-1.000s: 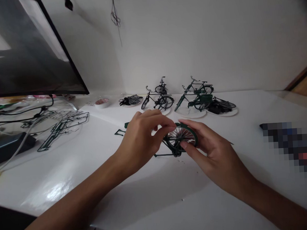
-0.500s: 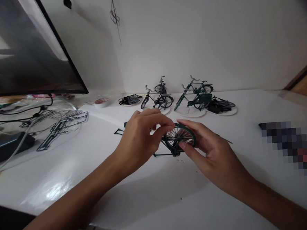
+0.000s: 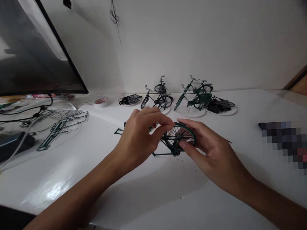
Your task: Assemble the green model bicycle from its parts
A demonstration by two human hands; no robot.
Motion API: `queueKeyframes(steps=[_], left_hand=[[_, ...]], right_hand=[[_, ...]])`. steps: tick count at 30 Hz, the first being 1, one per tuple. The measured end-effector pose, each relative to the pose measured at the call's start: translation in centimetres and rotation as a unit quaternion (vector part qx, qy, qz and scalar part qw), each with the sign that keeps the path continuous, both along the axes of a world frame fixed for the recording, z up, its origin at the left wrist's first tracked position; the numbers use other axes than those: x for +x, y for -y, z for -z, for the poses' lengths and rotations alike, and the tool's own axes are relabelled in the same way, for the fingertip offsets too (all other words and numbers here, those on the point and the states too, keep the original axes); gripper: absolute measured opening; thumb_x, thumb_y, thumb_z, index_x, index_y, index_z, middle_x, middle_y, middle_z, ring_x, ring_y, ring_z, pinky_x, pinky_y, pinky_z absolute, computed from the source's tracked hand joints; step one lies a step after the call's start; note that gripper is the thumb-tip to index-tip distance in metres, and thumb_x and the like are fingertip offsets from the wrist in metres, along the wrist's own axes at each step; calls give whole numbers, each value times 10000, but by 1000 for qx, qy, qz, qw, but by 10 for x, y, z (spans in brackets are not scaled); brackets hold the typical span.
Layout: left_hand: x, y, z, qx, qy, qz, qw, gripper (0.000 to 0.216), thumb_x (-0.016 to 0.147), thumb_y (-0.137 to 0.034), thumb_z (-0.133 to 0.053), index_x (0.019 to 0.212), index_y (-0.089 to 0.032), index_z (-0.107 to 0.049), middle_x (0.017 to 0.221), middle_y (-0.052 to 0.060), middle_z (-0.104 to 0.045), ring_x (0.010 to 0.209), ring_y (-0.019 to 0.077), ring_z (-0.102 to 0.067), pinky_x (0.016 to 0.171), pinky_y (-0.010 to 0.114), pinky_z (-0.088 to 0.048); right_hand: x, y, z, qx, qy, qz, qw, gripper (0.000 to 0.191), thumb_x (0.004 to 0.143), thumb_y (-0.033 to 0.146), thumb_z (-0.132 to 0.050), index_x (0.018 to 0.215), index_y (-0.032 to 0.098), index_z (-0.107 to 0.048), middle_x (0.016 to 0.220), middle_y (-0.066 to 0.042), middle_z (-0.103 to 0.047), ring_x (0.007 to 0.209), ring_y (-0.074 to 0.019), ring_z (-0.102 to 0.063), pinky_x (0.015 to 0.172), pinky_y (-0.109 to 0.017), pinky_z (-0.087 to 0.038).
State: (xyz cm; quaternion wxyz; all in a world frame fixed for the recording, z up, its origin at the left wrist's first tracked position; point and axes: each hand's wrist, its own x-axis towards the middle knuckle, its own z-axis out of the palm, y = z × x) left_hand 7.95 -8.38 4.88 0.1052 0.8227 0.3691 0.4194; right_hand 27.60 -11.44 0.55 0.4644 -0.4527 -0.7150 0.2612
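Just above the white table, a small green model bicycle wheel (image 3: 187,135) with pale spokes is held upright between my two hands. My left hand (image 3: 141,138) pinches the wheel's upper left rim between thumb and forefinger. From the right, my right hand (image 3: 210,149) grips the same wheel, thumb near the hub and fingers behind the rim. A dark green bicycle frame (image 3: 163,154) joins the wheel low down and runs left behind my left hand, which hides part of it. Farther left, a green frame-like piece (image 3: 118,131) shows past my knuckles.
Along the wall stand assembled black (image 3: 157,99) and green model bicycles (image 3: 193,93), some on white discs. Green part sprues (image 3: 63,125) and a dark adapter box (image 3: 12,148) with cables lie left, below a monitor (image 3: 30,49). A tape roll (image 3: 101,102) is at the back. Tiny scraps dot the table (image 3: 153,205).
Both hands keep the same hold on the wheel. The wheel and frame have shifted only very slightly.
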Motion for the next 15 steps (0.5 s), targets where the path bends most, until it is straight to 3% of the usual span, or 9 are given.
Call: queueKeyframes(steps=[9, 15], left_hand=[[0, 0, 0, 27, -23, -7, 999, 113, 903, -145, -638, 874, -219, -718, 770, 0, -665, 750, 149, -568, 759, 331, -386], [0, 0, 0, 64, -43, -10, 997, 84, 903, -160, -650, 857, -209, -701, 780, -7, -652, 758, 145, -553, 755, 336, -360]], right_hand=[[0, 0, 0, 8, 12, 4, 1000, 439, 935, 255, -604, 1365, 316, -539, 1278, -50, -639, 1084, -220, -644, 924, -369, -567], [-1, 0, 1, 1, 5, 1, 1000, 439, 933, 240, -610, 1351, 353, -538, 1295, -10, -634, 1098, -191, -635, 912, -314, -554]])
